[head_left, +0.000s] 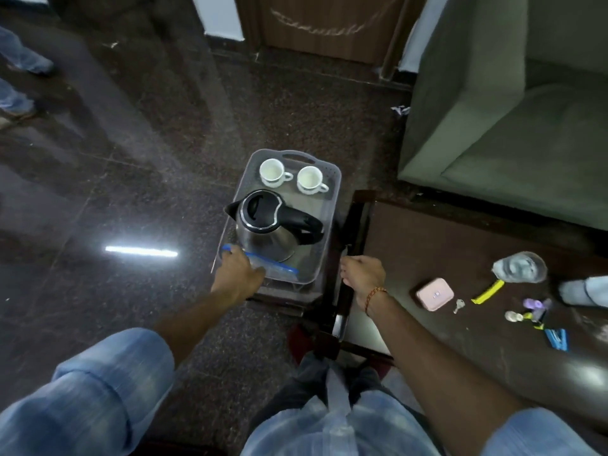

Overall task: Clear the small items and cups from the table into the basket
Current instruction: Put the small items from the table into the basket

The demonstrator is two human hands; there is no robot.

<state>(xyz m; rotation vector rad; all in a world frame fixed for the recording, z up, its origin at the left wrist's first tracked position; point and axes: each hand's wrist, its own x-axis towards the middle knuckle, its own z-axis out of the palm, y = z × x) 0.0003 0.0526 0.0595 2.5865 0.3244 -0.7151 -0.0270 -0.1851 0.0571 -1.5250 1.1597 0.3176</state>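
Two cups (275,172) and a kettle (269,222) are already sitting in the basket (332,205) (both hands, left hand (238,274) and right hand (362,274), are curling closed on its near corners), while a pink case (434,293), key (458,305) and glass (519,267) are waiting near the worktop's (427,238) right edge.

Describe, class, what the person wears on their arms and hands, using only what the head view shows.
Both forearms are bare, and so are the left hand and the right hand. Light blue denim sleeves are rolled up near the elbows. A thin orange-red thread bracelet circles the right wrist. No gloves, rings or watch can be seen.
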